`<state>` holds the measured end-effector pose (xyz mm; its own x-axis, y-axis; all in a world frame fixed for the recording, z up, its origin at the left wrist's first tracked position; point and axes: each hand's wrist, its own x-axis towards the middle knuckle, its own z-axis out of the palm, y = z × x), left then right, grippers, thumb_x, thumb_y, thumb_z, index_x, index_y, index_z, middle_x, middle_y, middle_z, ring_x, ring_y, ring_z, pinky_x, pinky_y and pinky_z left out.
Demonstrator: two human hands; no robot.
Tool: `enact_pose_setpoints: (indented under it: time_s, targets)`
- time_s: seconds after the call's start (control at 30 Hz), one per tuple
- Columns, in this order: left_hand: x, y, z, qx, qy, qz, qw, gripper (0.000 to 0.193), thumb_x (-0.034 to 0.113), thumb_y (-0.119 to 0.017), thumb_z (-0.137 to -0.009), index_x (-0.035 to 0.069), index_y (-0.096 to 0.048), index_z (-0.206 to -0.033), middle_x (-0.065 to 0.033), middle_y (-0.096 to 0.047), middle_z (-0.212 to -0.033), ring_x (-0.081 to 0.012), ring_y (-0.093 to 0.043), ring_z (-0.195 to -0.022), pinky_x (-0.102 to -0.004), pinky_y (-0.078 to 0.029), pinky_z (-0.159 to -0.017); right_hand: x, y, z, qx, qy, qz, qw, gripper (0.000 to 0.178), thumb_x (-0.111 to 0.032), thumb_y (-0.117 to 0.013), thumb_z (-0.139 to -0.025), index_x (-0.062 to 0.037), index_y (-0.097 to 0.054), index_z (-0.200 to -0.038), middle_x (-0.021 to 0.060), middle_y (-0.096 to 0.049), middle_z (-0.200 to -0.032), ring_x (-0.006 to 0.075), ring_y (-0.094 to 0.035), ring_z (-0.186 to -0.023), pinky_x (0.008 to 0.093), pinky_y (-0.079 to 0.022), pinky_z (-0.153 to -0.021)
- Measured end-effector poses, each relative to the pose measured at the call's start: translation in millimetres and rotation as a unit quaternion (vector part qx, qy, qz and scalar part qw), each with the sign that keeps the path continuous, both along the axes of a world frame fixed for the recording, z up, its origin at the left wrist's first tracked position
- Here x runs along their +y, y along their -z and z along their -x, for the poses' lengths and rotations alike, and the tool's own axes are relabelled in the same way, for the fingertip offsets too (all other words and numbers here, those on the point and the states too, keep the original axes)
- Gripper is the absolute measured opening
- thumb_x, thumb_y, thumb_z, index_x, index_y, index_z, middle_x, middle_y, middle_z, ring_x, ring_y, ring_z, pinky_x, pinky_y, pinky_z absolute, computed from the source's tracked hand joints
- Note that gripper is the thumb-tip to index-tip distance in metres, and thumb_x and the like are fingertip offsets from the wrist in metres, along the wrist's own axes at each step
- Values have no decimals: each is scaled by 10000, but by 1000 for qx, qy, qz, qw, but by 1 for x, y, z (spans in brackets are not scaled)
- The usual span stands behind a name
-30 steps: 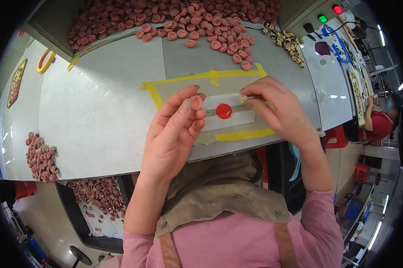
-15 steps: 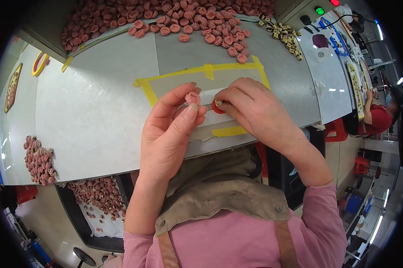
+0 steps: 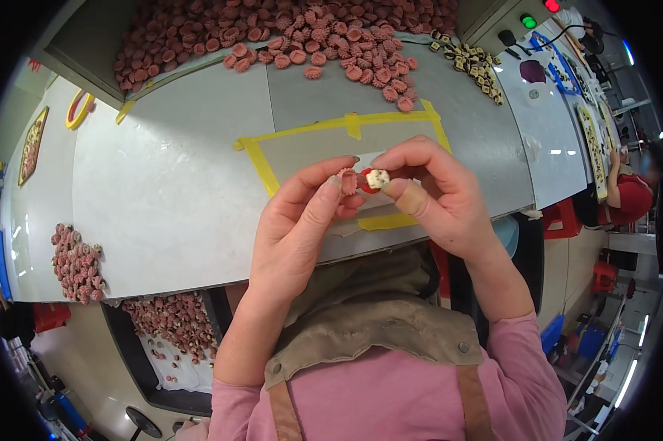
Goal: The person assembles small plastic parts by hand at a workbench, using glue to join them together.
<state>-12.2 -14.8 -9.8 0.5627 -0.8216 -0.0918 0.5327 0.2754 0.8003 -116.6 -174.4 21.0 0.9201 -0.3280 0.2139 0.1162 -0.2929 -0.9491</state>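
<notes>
My left hand is closed in a pinch on a pink, ridged, hollow cup-shaped piece, its hollow facing the right hand. Close beside it, my right hand pinches a small cream block with dark spots between thumb and forefinger. The two pieces are nearly side by side; whether they touch I cannot tell. Just behind the cream block shows part of a small round red thing, mostly covered by the fingers. Below the hands, yellow tape frames a patch of the grey table.
A big heap of pink ridged pieces spreads along the table's back, with cream-and-dark blocks to its right. Pink pieces with pale parts lie at the left edge; more fill a black tray below. A co-worker in red sits far right.
The left hand has brought the pink piece rightward and down. The right hand has turned and lifted the cream block off the red thing, so the block now shows. The whole view has shifted slightly.
</notes>
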Motion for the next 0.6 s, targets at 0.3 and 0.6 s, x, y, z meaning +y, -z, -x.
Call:
enact_pose_setpoints:
  time_s: [0.3,0.6]
  targets:
    - [-5,4,12,-125,-77,-17,989,282,107,-535,-973,-21,-552,-1223,-72,-613,-1108,-121,-585,-996,-256,-476,-871,8,0,-9,-35,2,184,982,167,-66,-646,-873,-43,-607,-1033,83,-598,-934,189,-586,-798,278,-485,-707]
    - [-4,-6,11,-119,-39,-30,992,412,44,-555,-940,1,-434,-1332,-88,-605,-1062,-130,-593,-978,-260,-487,-863,-1,-1,-10,-106,-27,290,951,301,-92,-734,-779,-70,-620,-1056,59,-578,-1003,229,-563,-911,311,-491,-723]
